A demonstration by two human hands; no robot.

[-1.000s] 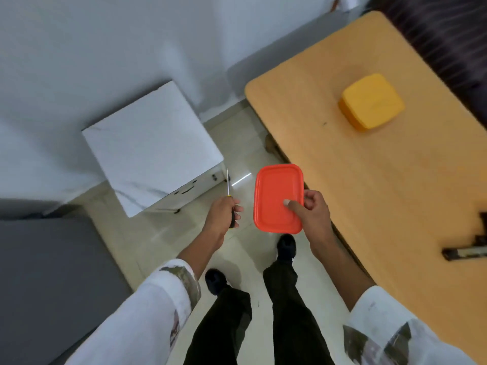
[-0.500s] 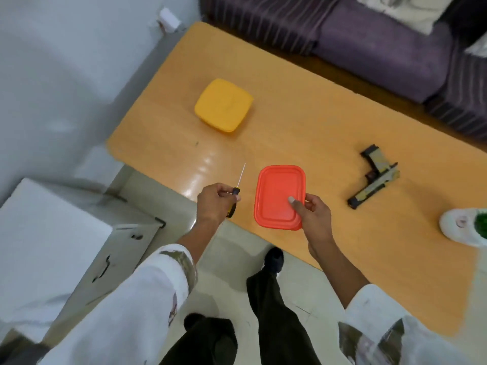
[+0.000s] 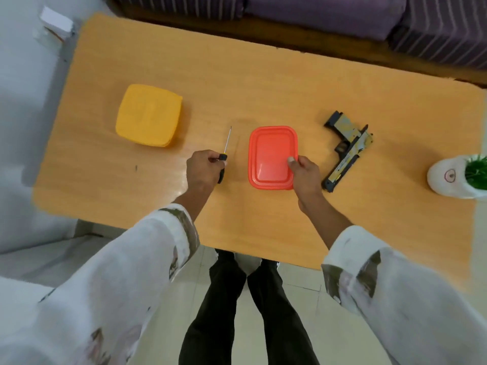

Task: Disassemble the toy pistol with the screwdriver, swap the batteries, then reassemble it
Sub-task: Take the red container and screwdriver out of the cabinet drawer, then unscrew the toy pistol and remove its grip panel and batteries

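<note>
The toy pistol [image 3: 347,151], black with tan camouflage, lies flat on the wooden table [image 3: 263,83] to the right of my hands. My left hand [image 3: 204,169] grips the black handle of a thin screwdriver [image 3: 227,142], whose shaft points away from me. My right hand [image 3: 305,172] holds a red lidded plastic box [image 3: 271,156] by its near right corner, thumb on the lid. The box is over the middle of the table; I cannot tell whether it rests on the surface.
A yellow lidded box [image 3: 149,115] sits on the table to the left. A white pot with a green plant [image 3: 458,176] stands at the right edge. A purple striped sofa [image 3: 342,14] runs behind the table. My legs stand at the near edge.
My view has swung from the floor and a white cabinet to the table. Both hands, still holding the screwdriver and the red box, have come over the tabletop.
</note>
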